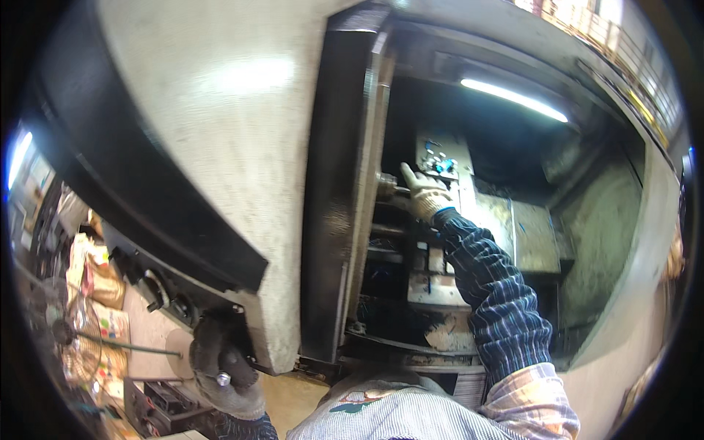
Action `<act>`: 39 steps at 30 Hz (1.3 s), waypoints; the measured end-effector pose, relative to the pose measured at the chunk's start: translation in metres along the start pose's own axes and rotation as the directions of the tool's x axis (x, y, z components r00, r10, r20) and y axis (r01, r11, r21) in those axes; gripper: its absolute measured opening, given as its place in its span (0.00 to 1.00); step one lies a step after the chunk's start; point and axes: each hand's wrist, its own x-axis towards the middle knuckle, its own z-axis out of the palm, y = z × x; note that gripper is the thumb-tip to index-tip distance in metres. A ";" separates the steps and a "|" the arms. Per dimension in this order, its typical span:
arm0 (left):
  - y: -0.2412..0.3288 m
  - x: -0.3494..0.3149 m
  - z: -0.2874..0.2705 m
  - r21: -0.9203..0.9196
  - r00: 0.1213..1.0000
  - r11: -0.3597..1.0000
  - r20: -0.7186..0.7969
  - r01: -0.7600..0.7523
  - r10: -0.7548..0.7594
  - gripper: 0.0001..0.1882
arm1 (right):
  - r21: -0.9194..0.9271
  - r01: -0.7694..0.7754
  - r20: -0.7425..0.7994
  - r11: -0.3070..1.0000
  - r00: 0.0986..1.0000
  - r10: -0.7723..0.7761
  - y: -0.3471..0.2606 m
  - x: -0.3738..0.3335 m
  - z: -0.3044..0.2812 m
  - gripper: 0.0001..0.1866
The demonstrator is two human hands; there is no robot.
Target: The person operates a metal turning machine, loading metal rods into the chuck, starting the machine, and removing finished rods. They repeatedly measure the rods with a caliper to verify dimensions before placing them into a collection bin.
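Head view: I am looking into the open bay of a big lathe-type machine, its pale grey housing (220,147) filling the left half and the dark work chamber opening on the right.
Right hand: my right hand (424,192), in a light work glove, is reaching deep into the chamber, fingers stretched out and loosely spread, not clamped on anything I can make out.
Workpiece: a short metal workpiece (386,185) is sticking out of the spindle side at the chamber's left edge, and my gloved fingertips are lying just beside or on it; I cannot tell which.
Tool block: the grey tool block (440,163) with blue fittings is sitting directly behind my right hand, nearly touching the knuckles.
Left hand: my left hand (224,363), in a dark glove, is curling closed around a small metal-tipped knob (223,378) at the housing's lower corner.
Door edge: the black door frame (334,220) is running upright just left of my right forearm, leaving a narrow gap.
Open room: the chamber is opening wider to the right, toward the slanted grey guard (601,220), under the strip light (513,99).
Outside: a wire-guard fan (70,334) is standing at far left, well apart from both hands.
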 end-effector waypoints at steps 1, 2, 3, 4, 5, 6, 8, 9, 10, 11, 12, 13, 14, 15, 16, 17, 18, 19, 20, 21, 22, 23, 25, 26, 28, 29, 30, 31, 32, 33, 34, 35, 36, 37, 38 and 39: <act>0.002 0.001 0.001 -0.004 0.999 1.000 -0.019 0.031 -0.031 0.19 | 0.011 0.068 -0.166 0.998 0.984 -0.065 0.006 -0.011 0.006 0.47; 0.004 0.000 0.004 -0.016 0.997 0.998 -0.038 0.060 -0.060 0.18 | -0.002 0.128 -0.332 0.992 0.936 -0.121 0.014 -0.023 0.012 0.46; 0.002 -0.004 0.003 0.059 0.998 0.997 -0.047 0.050 -0.047 0.19 | -0.019 0.106 -0.389 0.994 0.915 -0.105 0.012 -0.044 0.006 0.42; -0.001 -0.003 0.004 0.006 0.999 1.000 -0.041 0.000 0.001 0.19 | 0.085 0.191 -0.461 0.978 0.878 -0.131 0.019 -0.063 0.013 0.40; -0.005 -0.005 0.008 -0.019 0.997 1.000 -0.072 0.020 -0.021 0.19 | 0.110 0.231 -0.497 0.967 0.855 -0.148 0.025 -0.091 0.014 0.39; -0.009 -0.011 0.014 -0.048 0.994 0.998 -0.099 0.042 -0.047 0.20 | 0.129 0.269 -0.532 0.954 0.831 -0.162 0.030 -0.124 0.012 0.37; 0.006 -0.016 0.025 -0.317 0.952 0.925 -0.149 0.211 -0.269 0.21 | 0.246 0.290 -0.444 0.925 0.882 -0.159 0.038 -0.197 0.002 0.35; 0.020 -0.018 0.031 -0.342 0.909 0.904 -0.235 0.255 -0.345 0.22 | 0.224 0.293 -0.478 0.930 0.864 -0.157 0.052 -0.231 0.016 0.33; 0.027 -0.021 0.036 -0.352 0.913 0.909 -0.250 0.225 -0.323 0.23 | 0.204 0.285 -0.510 0.937 0.848 -0.147 0.068 -0.266 0.032 0.32; 0.034 -0.024 0.040 -0.358 0.913 0.912 -0.270 0.200 -0.305 0.24 | 0.240 0.224 -0.463 0.945 0.882 -0.091 0.083 -0.302 0.043 0.31; 0.032 -0.031 0.041 -0.356 0.954 0.930 -0.236 0.093 -0.186 0.26 | 0.277 0.159 -0.416 0.947 0.909 -0.031 0.099 -0.342 0.055 0.30; 0.049 -0.041 0.041 -0.417 0.973 0.906 -0.228 -0.074 -0.026 0.27 | 0.380 0.119 -0.450 0.918 0.890 0.071 0.112 -0.380 0.075 0.28; 0.055 -0.051 0.044 -0.490 0.998 0.872 -0.054 0.004 -0.035 0.26 | 0.377 -0.120 -0.224 0.918 0.950 0.216 0.123 -0.420 0.082 0.28; 0.059 -0.064 0.049 -0.539 0.992 0.837 0.123 0.090 -0.027 0.27 | 0.532 -0.217 -0.200 0.819 0.907 0.370 0.131 -0.464 0.099 0.28; 0.073 -0.068 0.054 -0.648 0.954 0.733 0.299 0.208 -0.006 0.27 | 0.573 -0.306 -0.205 0.760 0.844 0.495 0.132 -0.509 0.117 0.27; 0.090 -0.070 0.060 -0.698 0.884 0.623 0.466 0.353 0.021 0.28 | 0.624 -0.379 -0.209 0.683 0.762 0.613 0.133 -0.556 0.136 0.26; 0.123 -0.063 0.077 -0.677 0.840 0.626 0.539 0.386 0.066 0.28 | 0.581 -0.480 -0.278 0.657 0.642 0.715 0.131 -0.594 0.150 0.26; 0.153 -0.063 0.087 -0.639 0.799 0.644 0.598 0.421 0.071 0.29 | 0.574 -0.693 -0.038 0.436 0.509 0.860 0.126 -0.620 0.130 0.27; 0.185 -0.058 0.095 -0.599 0.749 0.663 0.656 0.449 0.086 0.29 | 0.535 -0.816 0.136 0.218 0.338 0.931 0.128 -0.651 0.131 0.30; 0.206 -0.050 0.101 -0.722 0.766 0.507 0.619 0.470 0.172 0.28 | 0.523 -0.845 0.132 0.116 0.214 0.968 0.127 -0.680 0.131 0.31; 0.212 -0.047 0.108 -0.789 0.770 0.461 0.567 0.405 0.294 0.27 | 0.518 -0.855 0.132 0.005 0.086 0.988 0.122 -0.709 0.129 0.31; 0.218 -0.043 0.117 -0.851 0.756 0.390 0.504 0.352 0.417 0.26 | 0.529 -0.842 0.117 -0.102 -0.047 0.992 0.122 -0.746 0.146 0.30; 0.227 -0.060 0.141 -0.824 0.673 0.460 0.547 0.330 0.497 0.23 | 0.528 -0.774 0.167 -0.350 -0.309 0.936 0.122 -0.800 0.172 0.31; 0.250 -0.080 0.144 -0.751 0.636 0.480 0.650 0.453 0.416 0.22 | 0.510 -0.737 0.202 -0.444 -0.400 0.894 0.118 -0.818 0.168 0.34; 0.302 -0.104 0.142 -0.644 0.474 0.488 0.764 0.589 0.438 0.21 | 0.479 -0.676 0.238 -0.559 -0.513 0.825 0.112 -0.863 0.199 0.35; 0.317 -0.114 0.139 -0.597 0.427 0.504 0.801 0.624 0.420 0.21 | 0.476 -0.628 0.307 -0.616 -0.537 0.786 0.106 -0.869 0.200 0.35; 0.323 -0.124 0.138 -0.539 0.382 0.519 0.840 0.663 0.385 0.21 | 0.461 -0.592 0.369 -0.662 -0.550 0.749 0.099 -0.872 0.194 0.36; 0.322 -0.132 0.143 -0.581 0.394 0.480 0.808 0.658 0.438 0.24 | 0.441 -0.558 0.429 -0.703 -0.558 0.711 0.094 -0.874 0.190 0.36; 0.334 -0.137 0.144 -0.571 0.386 0.466 0.813 0.676 0.437 0.24 | 0.431 -0.567 0.457 -0.702 -0.533 0.712 0.099 -0.869 0.199 0.36; 0.353 -0.140 0.142 -0.561 0.379 0.453 0.818 0.693 0.433 0.24 | 0.422 -0.579 0.486 -0.698 -0.506 0.713 0.102 -0.863 0.210 0.36; 0.368 -0.143 0.137 -0.547 0.365 0.437 0.823 0.714 0.435 0.24 | 0.410 -0.587 0.510 -0.698 -0.487 0.709 0.100 -0.863 0.213 0.37; 0.373 -0.146 0.135 -0.545 0.368 0.432 0.825 0.719 0.429 0.24 | 0.391 -0.569 0.525 -0.723 -0.507 0.683 0.102 -0.863 0.215 0.36; 0.377 -0.149 0.132 -0.538 0.382 0.439 0.834 0.720 0.397 0.24 | 0.368 -0.591 0.482 -0.718 -0.539 0.691 0.107 -0.869 0.224 0.35; 0.378 -0.151 0.127 -0.528 0.396 0.448 0.846 0.722 0.357 0.24 | 0.339 -0.616 0.437 -0.711 -0.566 0.699 0.114 -0.875 0.233 0.34; 0.377 -0.153 0.123 -0.517 0.413 0.457 0.855 0.724 0.313 0.23 | 0.308 -0.643 0.390 -0.701 -0.587 0.710 0.120 -0.882 0.240 0.34; 0.369 -0.155 0.125 -0.496 0.379 0.437 0.864 0.750 0.330 0.25 | 0.315 -0.560 0.371 -0.766 -0.670 0.643 0.122 -0.892 0.244 0.33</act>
